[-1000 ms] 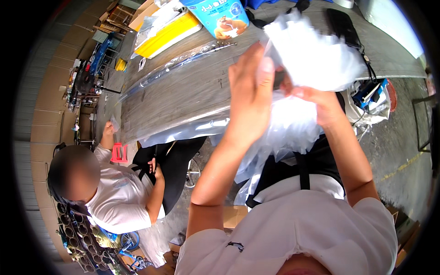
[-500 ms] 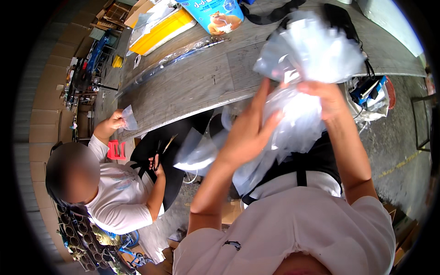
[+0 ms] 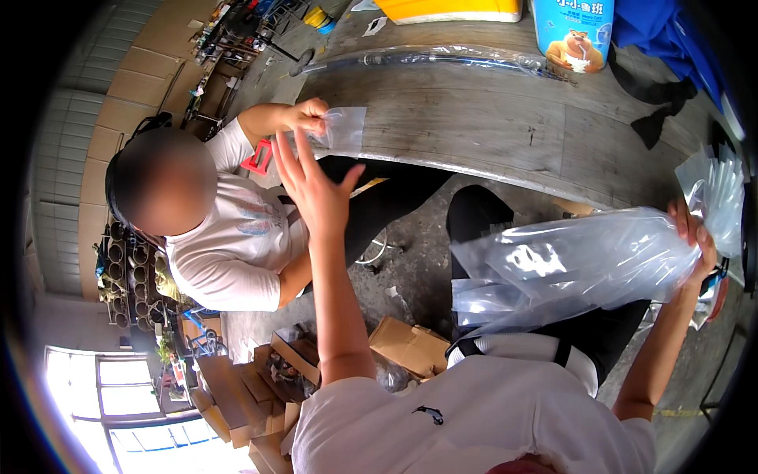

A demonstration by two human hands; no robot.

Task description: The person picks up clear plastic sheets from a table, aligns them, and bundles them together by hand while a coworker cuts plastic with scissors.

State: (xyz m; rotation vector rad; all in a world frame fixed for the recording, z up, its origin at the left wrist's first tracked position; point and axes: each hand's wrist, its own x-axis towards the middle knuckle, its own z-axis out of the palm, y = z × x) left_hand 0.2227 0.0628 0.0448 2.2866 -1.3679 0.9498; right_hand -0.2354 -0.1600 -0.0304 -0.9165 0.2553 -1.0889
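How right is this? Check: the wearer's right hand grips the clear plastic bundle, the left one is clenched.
The left hand is wide open, not clenched, as the head view shows. The right hand does grip the clear plastic bundle.

From my feed: grey wood-grain table. Far edge: yellow box with a white lower rim, cut off by frame. Right of it, light-blue package with a cartoon bear. Long thin rod in clear wrap runs from near the left edge to just beside that package. Far right corner: bright-blue cloth; black fabric strap nearer the right edge. Off the left corner I see a red plastic stool. Brown cardboard box on the floor.
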